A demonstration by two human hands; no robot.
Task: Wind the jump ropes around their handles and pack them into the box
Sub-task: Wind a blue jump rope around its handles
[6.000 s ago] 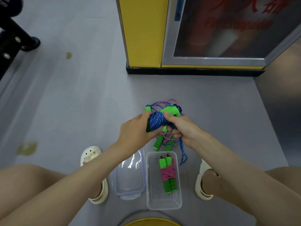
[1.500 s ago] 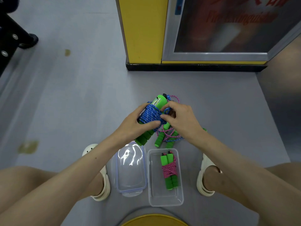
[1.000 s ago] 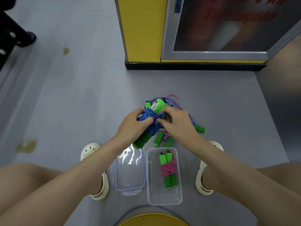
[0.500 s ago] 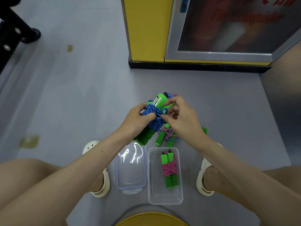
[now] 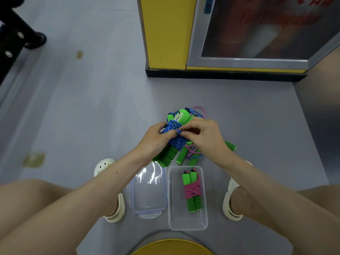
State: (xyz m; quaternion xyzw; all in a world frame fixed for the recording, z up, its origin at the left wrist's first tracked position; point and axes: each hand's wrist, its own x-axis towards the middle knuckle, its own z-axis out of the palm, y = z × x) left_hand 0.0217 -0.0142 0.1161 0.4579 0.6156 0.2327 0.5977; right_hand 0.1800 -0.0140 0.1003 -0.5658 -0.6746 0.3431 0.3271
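My left hand (image 5: 154, 138) grips a blue jump rope (image 5: 175, 138) wound around its green handles, held above the floor. My right hand (image 5: 204, 135) pinches the blue cord's end at the bundle's top. Beneath them on the floor lies a loose pink jump rope (image 5: 193, 152) with green handles, partly hidden by my hands. The clear plastic box (image 5: 187, 223) stands open below, holding a wound pink jump rope (image 5: 192, 190) with green handles.
The clear box lid (image 5: 149, 192) lies left of the box. My feet in white clogs (image 5: 103, 166) flank both. A yellow stool edge (image 5: 171, 247) is at the bottom. A yellow pillar (image 5: 165, 34) and glass cabinet stand ahead; a black frame (image 5: 12, 39) is far left.
The blue rope's loose tail has been wound onto the handles over the last seconds. My right hand has shifted slightly to pinch the cord end against the bundle.
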